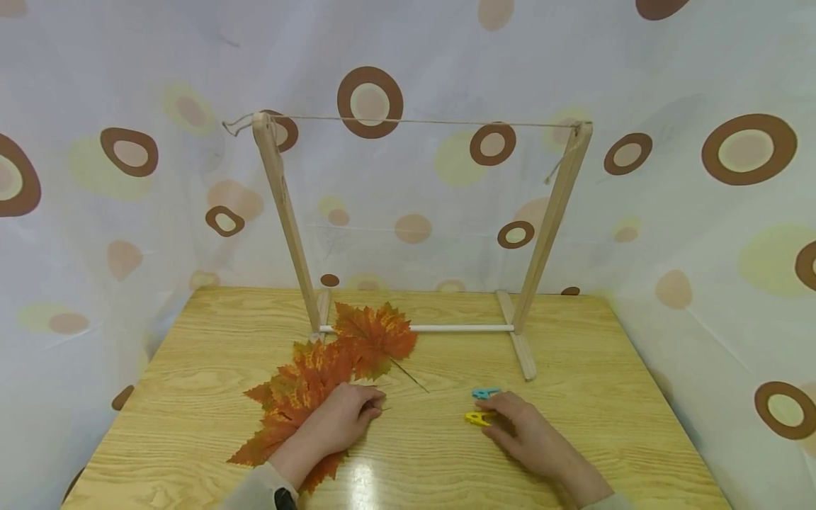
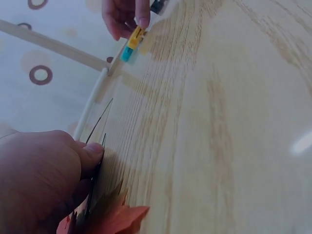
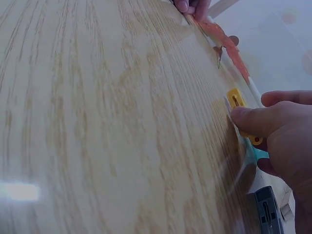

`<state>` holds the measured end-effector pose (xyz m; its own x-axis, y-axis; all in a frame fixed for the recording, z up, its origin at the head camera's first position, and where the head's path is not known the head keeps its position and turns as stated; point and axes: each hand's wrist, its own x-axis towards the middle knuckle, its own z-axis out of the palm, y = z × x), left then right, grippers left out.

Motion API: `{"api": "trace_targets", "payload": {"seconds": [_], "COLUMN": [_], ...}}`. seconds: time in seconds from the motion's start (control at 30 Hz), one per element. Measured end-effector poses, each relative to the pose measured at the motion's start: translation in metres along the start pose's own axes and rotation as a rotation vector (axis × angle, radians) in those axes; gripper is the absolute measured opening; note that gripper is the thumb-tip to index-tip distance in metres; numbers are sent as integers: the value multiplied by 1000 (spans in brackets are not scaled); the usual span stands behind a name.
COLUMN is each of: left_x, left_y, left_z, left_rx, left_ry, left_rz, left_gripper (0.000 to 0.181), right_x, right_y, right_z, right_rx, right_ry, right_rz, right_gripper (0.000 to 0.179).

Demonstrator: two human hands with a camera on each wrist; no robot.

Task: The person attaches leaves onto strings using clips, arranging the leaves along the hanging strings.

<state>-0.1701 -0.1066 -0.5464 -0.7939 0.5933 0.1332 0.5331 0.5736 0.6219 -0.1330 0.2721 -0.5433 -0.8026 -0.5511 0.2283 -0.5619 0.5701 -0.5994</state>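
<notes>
Orange autumn leaves (image 1: 299, 386) lie overlapping on the table at the left, under my left hand (image 1: 341, 418). Its thumb and fingers pinch a thin leaf stem, whose tip sticks out past the thumb in the left wrist view. A separate maple leaf (image 1: 375, 333) lies farther back, its stem pointing right. My right hand (image 1: 532, 435) holds a yellow clothespin (image 3: 236, 99) between thumb and fingers, low over the table. Just beyond it is a blue clothespin (image 1: 484, 393), partly covered by the fingers. The right wrist view also shows a dark grey clothespin (image 3: 268, 210) near that hand.
Behind the hands stands a wooden frame (image 1: 553, 212) with two slanted posts. A string (image 1: 414, 121) stretches between their tops, and a white rod (image 1: 462, 328) joins them low down. Patterned cloth (image 1: 414, 184) hangs around the wooden table (image 1: 612, 397).
</notes>
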Motion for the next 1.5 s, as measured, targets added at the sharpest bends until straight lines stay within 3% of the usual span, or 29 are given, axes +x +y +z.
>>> {"api": "trace_targets", "payload": {"seconds": [0.17,0.33,0.47,0.53,0.8,1.07,1.27,1.5], "left_x": [1,-1,-2,-3,-5,-5,-3,-1], "left_y": [1,2,3,3,4,6,11,19], "left_z": [2,1,0,1,4,7,-5,-21], "left_rx": [48,51,3,-7,62,111,60,-42], "left_ry": [28,31,57,77,123,126,123,91], "left_rz": [10,-28,-72,-86,-77,-58,-60,8], "left_gripper": [18,4,29,31,6,11,18,22], "right_x": [1,1,1,2,4,5,8,11], "right_y": [0,-1,-1,-2,-1,-4,-6,-8], "right_z": [0,0,0,0,4,3,1,2], "right_rx": [27,52,71,90,77,61,141,158], "right_ry": [17,18,18,16,34,50,74,159], "right_rz": [-11,-16,-20,-25,-56,-68,-100,-183], "right_gripper": [38,36,34,33,33,34,36,43]}}
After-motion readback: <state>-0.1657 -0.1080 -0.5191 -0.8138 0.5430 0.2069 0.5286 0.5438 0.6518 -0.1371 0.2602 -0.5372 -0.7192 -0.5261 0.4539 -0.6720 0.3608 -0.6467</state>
